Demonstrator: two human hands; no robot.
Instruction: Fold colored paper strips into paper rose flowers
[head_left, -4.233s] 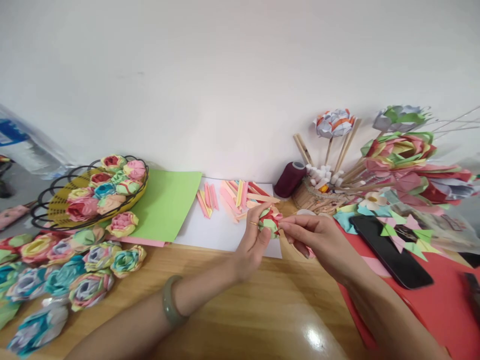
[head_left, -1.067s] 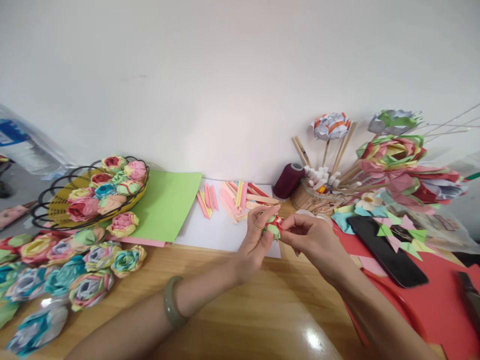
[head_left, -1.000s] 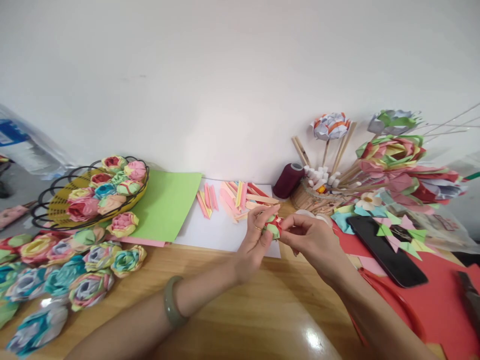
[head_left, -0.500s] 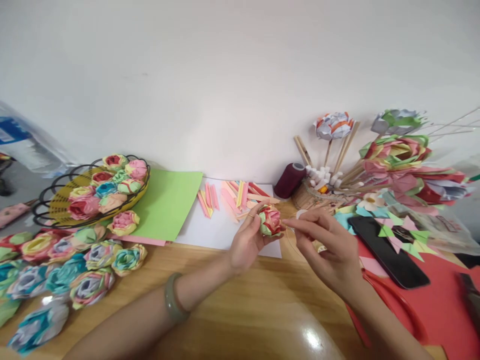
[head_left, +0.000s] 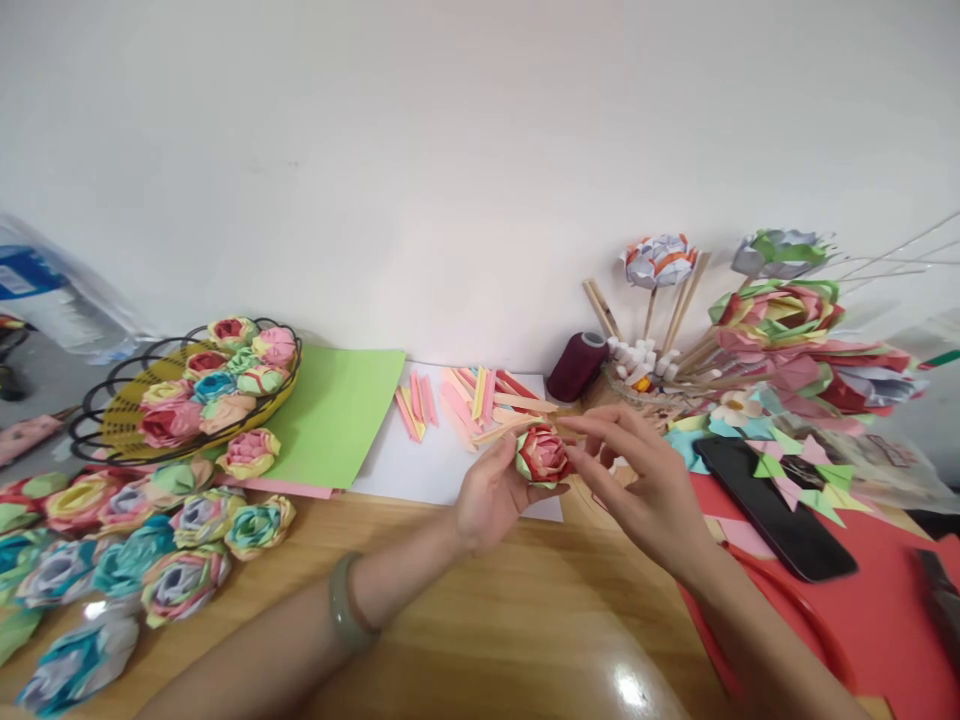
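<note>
My left hand [head_left: 491, 498] holds a small paper flower [head_left: 543, 453] with pink and red inner petals and pale green outer ones. The thumb lies along the flower's left side, and the fingers support it from below and behind. At the flower's right side is my right hand [head_left: 637, 475], its fingers bent and slightly apart. The fingertips are at the petal edge; whether they press on it I cannot tell. Behind the flower, folded paper strips [head_left: 480, 395] in pink, yellow, red and peach lie on a white sheet [head_left: 420, 470].
On the left, a yellow basket [head_left: 120, 425] holds paper flowers; more flowers [head_left: 184, 580] lie before it. Green paper [head_left: 337, 410] sits beside it. At right are a thread cone [head_left: 577, 366], stemmed flowers [head_left: 780, 310], a phone [head_left: 780, 515], red paper [head_left: 892, 620] and red-handled scissors [head_left: 806, 615].
The flower has turned so its centre faces me more. My right hand has shifted slightly left, with its fingers now more apart at the flower's edge.
</note>
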